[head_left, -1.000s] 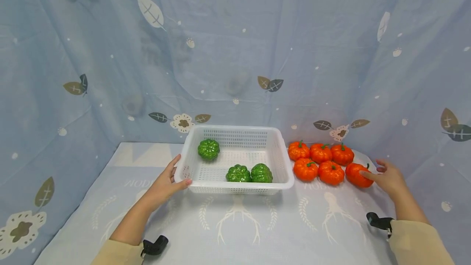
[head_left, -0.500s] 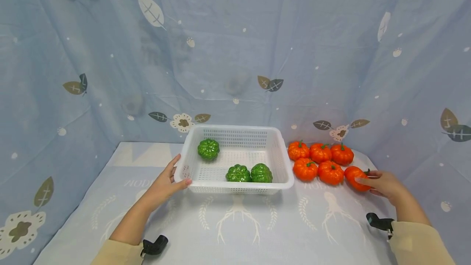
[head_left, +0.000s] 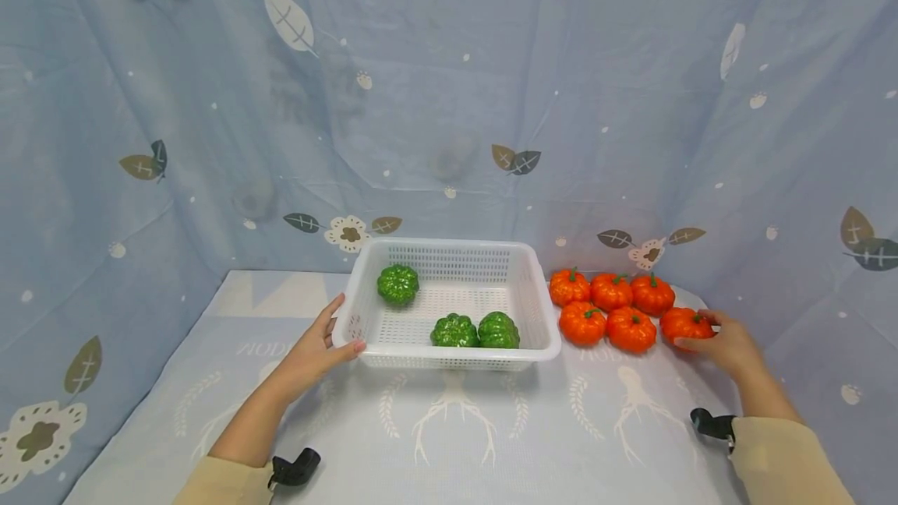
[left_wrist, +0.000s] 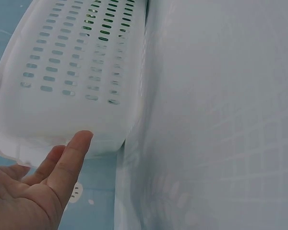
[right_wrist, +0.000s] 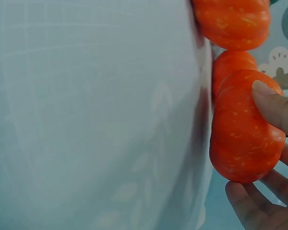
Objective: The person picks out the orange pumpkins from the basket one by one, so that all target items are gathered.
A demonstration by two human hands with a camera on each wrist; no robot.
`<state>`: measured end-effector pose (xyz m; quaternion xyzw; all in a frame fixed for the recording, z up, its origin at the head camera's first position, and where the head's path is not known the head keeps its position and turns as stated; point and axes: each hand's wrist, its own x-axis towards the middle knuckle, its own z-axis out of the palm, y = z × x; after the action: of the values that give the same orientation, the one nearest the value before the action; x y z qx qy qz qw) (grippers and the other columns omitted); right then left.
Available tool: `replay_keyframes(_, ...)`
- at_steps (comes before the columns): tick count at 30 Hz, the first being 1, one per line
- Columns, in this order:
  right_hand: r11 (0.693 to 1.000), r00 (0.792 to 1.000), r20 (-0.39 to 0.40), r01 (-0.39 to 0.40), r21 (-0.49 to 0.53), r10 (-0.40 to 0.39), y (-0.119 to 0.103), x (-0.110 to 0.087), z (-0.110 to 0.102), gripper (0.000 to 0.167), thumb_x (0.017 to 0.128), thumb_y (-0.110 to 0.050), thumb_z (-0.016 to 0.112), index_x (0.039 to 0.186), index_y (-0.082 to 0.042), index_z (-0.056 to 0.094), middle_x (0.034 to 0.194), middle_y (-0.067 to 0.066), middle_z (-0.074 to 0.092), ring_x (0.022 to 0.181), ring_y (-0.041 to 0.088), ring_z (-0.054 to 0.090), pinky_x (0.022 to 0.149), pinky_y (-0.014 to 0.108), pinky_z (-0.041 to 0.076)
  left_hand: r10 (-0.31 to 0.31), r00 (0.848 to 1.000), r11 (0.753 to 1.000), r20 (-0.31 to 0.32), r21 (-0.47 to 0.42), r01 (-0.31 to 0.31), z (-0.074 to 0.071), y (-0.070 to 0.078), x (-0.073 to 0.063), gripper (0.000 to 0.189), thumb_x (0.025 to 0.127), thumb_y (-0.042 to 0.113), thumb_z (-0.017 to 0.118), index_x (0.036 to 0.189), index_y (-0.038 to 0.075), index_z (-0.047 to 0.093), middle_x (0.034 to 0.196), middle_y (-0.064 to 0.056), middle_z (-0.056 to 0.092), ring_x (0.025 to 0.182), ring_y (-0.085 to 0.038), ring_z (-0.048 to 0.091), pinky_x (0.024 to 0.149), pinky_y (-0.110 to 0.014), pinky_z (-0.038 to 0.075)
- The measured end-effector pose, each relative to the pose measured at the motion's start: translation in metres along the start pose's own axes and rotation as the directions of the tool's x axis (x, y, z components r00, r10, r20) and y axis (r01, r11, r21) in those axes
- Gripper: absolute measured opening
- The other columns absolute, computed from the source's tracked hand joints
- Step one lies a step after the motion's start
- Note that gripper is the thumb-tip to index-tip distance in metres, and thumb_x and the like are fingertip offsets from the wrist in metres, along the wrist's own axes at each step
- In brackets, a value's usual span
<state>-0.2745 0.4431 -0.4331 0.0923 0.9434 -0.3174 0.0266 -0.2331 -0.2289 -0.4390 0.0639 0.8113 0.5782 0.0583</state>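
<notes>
A white plastic basket (head_left: pixel 449 357) with slotted walls stands on the table and holds green pumpkins: one (head_left: pixel 397 285) at the back left and two (head_left: pixel 454 330) side by side near the front. My left hand (head_left: pixel 316 353) holds the basket's front left corner, thumb on the front rim. In the left wrist view, its fingers (left_wrist: pixel 72 165) lie against the basket's end wall. At the right, my right hand (head_left: pixel 730 345) grips a small orange pumpkin (head_left: pixel 684 327) at the row's end. The right wrist view shows the thumb on that pumpkin (right_wrist: pixel 245 134) and the other fingers around its lower side.
Several more orange pumpkins (head_left: pixel 631 330) sit in two rows between the basket and my right hand. A pale patterned cloth covers the table (head_left: pixel 449 443). Blue printed curtains (head_left: pixel 449 100) hang behind and at both sides.
My right hand first tilts the end pumpkin toward me, then shifts it back, so it now sits more upright in line with the front row. The left hand and basket stay still.
</notes>
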Motion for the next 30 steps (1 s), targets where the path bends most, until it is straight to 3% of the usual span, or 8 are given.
replay_keyframes(12, 0.997, 0.997, -0.035, 0.071, -0.002, -0.071, 0.003, 0.009, 0.014, 0.093, 0.083, -0.037, 0.081, 0.142, 0.017, 0.033, 0.138, 0.046, 0.033, 0.124, 0.061, 0.034, 0.102, 0.073, 0.029, -0.015, 1.000, 1.000, -0.007, 0.025, 0.015, 0.000, 0.001, -0.002, 0.111, 0.087, 0.032, 0.079, 0.162, 0.021, -0.002, 0.157, -0.026, 0.030, 0.141, -0.044, 0.035, 0.106, -0.056, 0.041)
replay_keyframes(21, 0.997, 0.997, 0.012, 0.070, 0.013, -0.070, 0.003, 0.005, 0.011, 0.090, 0.089, -0.046, 0.073, 0.143, 0.015, 0.033, 0.137, 0.044, 0.037, 0.118, 0.057, 0.041, 0.099, 0.069, 0.038, -0.016, 1.000, 0.999, -0.011, 0.034, 0.017, 0.001, 0.002, -0.001, 0.110, 0.087, 0.031, 0.079, 0.162, 0.022, -0.002, 0.158, -0.025, 0.030, 0.141, -0.044, 0.036, 0.106, -0.056, 0.041)
replay_keyframes(30, 1.000, 0.999, 0.038, 0.021, 0.023, -0.021, 0.001, 0.005, 0.009, 0.090, 0.091, -0.047, 0.070, 0.146, 0.012, 0.032, 0.141, 0.043, 0.034, 0.121, 0.057, 0.038, 0.099, 0.070, 0.037, -0.013, 1.000, 0.999, -0.012, 0.036, 0.014, 0.001, 0.003, -0.002, 0.110, 0.087, 0.031, 0.079, 0.162, 0.020, -0.001, 0.156, -0.026, 0.032, 0.140, -0.045, 0.037, 0.106, -0.056, 0.042)
